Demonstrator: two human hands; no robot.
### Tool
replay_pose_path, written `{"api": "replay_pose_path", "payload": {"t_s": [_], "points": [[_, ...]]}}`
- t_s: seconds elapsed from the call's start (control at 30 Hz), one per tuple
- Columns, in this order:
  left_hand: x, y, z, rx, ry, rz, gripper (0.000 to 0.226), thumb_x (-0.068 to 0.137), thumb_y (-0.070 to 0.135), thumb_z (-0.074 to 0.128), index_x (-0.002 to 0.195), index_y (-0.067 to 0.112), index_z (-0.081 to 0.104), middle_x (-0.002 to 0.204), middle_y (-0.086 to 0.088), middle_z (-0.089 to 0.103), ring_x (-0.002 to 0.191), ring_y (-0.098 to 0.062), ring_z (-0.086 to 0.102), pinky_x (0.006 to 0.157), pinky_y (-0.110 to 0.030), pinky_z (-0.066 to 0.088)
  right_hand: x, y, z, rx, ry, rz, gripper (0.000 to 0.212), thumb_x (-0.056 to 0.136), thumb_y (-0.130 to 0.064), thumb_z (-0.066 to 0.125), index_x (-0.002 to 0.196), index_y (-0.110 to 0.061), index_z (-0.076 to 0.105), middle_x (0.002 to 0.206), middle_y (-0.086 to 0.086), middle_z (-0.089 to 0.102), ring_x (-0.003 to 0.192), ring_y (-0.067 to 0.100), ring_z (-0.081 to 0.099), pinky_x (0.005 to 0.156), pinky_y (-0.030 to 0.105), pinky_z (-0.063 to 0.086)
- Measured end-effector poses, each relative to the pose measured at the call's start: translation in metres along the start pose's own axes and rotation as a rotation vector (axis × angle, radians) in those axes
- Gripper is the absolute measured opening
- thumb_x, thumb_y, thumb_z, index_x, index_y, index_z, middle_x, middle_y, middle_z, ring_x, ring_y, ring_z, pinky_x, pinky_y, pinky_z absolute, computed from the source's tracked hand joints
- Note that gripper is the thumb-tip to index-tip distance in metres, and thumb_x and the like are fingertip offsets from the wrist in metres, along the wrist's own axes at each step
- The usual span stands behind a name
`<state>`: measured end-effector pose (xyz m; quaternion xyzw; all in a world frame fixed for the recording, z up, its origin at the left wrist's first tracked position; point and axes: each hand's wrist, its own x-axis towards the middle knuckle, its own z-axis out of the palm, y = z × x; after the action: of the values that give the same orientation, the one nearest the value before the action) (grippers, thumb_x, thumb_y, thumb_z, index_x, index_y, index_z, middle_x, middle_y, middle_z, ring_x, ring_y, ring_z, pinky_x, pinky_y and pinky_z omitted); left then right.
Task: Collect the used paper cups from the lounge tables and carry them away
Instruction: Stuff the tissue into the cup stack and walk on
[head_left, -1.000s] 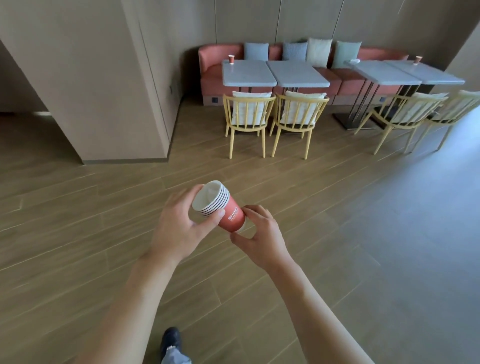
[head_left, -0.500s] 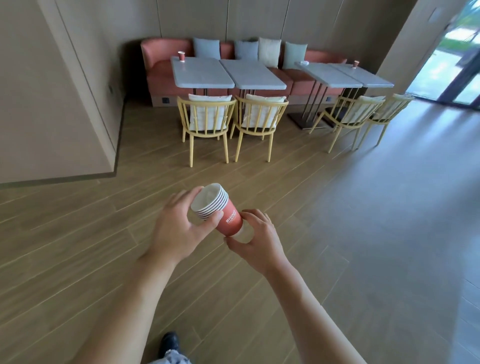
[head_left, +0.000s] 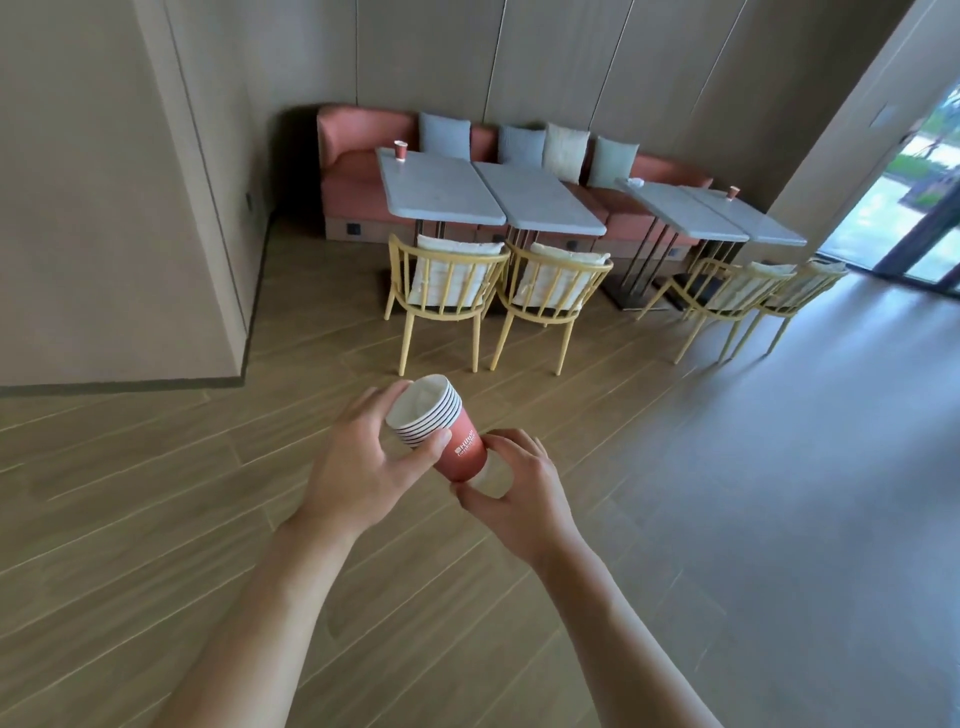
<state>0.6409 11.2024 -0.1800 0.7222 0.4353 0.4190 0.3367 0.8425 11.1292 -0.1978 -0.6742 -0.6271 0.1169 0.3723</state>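
Cups nested in a red paper stack (head_left: 445, 435) sit tilted between my fingers, white rims facing up and away. I see my left hand (head_left: 363, 462) curled round the rim end, thumb across the ridged lips; my right hand (head_left: 519, 493) pinches the base. Beyond my fingertips, single red cups (head_left: 400, 151) (head_left: 733, 193) stand on pale stone-look tables (head_left: 441, 192), behind yellow spindle chairs (head_left: 441, 291).

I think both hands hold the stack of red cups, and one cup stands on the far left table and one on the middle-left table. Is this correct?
Not fully. In the head view the second cup stands on the far right table, not the middle-left one. The rest holds: the left hand and right hand hold the stack of red cups, and one cup stands on the far left table.
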Motion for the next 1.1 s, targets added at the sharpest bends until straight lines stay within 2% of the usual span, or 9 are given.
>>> {"api": "replay_pose_path", "payload": {"t_s": [0.33,0.5,0.53,0.63,0.7,0.87,0.97,1.1], "points": [[0.073,-0.042,-0.004,-0.044,0.039,-0.032,0.064,0.085,0.061,0.075,0.139,0.030,0.060,0.129,0.014,0.064,0.122,-0.002,0.058,0.102,-0.030,0.052,0.091,0.014,0.035,-0.011,-0.064,-0.037,0.051,0.075,-0.037,0.091,0.121,-0.022,0.074,0.117,-0.016,0.064,0.112,0.010,0.058,0.102,0.044,0.050],[0.125,-0.058,0.011,-0.015,0.063,-0.050,0.066,0.084,0.067,0.072,0.139,0.036,0.058,0.129,0.019,0.064,0.122,0.008,0.056,0.094,-0.005,0.040,0.148,0.041,0.046,0.034,-0.071,-0.066,0.049,0.074,-0.036,0.091,0.119,-0.024,0.075,0.114,-0.018,0.064,0.109,0.010,0.058,0.099,0.042,0.050],[0.138,-0.060,0.016,-0.005,0.065,-0.052,0.067,0.083,0.067,0.073,0.140,0.034,0.058,0.131,0.019,0.064,0.123,0.007,0.056,0.097,-0.006,0.041,0.161,0.048,0.047,0.042,-0.069,-0.069,0.049,0.074,-0.035,0.091,0.119,-0.023,0.076,0.114,-0.017,0.064,0.109,0.010,0.058,0.099,0.042,0.050],[0.185,-0.063,0.034,0.029,0.087,-0.043,0.070,0.083,0.063,0.074,0.142,0.029,0.059,0.134,0.014,0.065,0.127,-0.005,0.058,0.106,-0.029,0.050,0.209,0.071,0.045,0.075,-0.063,-0.081,0.049,0.074,-0.037,0.090,0.119,-0.024,0.075,0.115,-0.017,0.065,0.108,0.010,0.058,0.099,0.041,0.050],[0.217,-0.063,0.047,0.051,0.097,-0.028,0.067,0.084,0.061,0.075,0.141,0.030,0.059,0.132,0.014,0.065,0.126,-0.008,0.059,0.106,-0.037,0.052,0.241,0.086,0.040,0.097,-0.059,-0.089,0.048,0.074,-0.037,0.089,0.118,-0.026,0.075,0.114,-0.017,0.064,0.108,0.010,0.058,0.098,0.042,0.051],[0.291,-0.064,0.083,0.117,0.105,-0.018,0.061,0.086,0.063,0.074,0.135,0.031,0.062,0.122,0.014,0.066,0.119,-0.009,0.061,0.100,-0.043,0.054,0.311,0.129,0.027,0.109,-0.057,-0.096,0.047,0.074,-0.037,0.088,0.119,-0.027,0.075,0.111,-0.015,0.065,0.106,0.013,0.058,0.095,0.042,0.052],[0.325,-0.070,0.103,0.135,0.103,-0.021,0.062,0.086,0.064,0.074,0.138,0.033,0.059,0.124,0.017,0.065,0.122,-0.007,0.059,0.101,-0.042,0.054,0.346,0.153,0.023,0.117,-0.071,-0.108,0.048,0.076,-0.037,0.089,0.120,-0.026,0.075,0.112,-0.014,0.065,0.107,0.012,0.058,0.096,0.042,0.052],[0.362,-0.076,0.122,0.161,0.083,-0.015,0.063,0.086,0.061,0.075,0.139,0.030,0.059,0.126,0.012,0.065,0.123,-0.011,0.060,0.100,-0.044,0.056,0.384,0.178,0.024,0.115,-0.079,-0.102,0.050,0.075,-0.033,0.090,0.122,-0.022,0.075,0.116,-0.009,0.067,0.109,0.014,0.057,0.098,0.043,0.051]]}}
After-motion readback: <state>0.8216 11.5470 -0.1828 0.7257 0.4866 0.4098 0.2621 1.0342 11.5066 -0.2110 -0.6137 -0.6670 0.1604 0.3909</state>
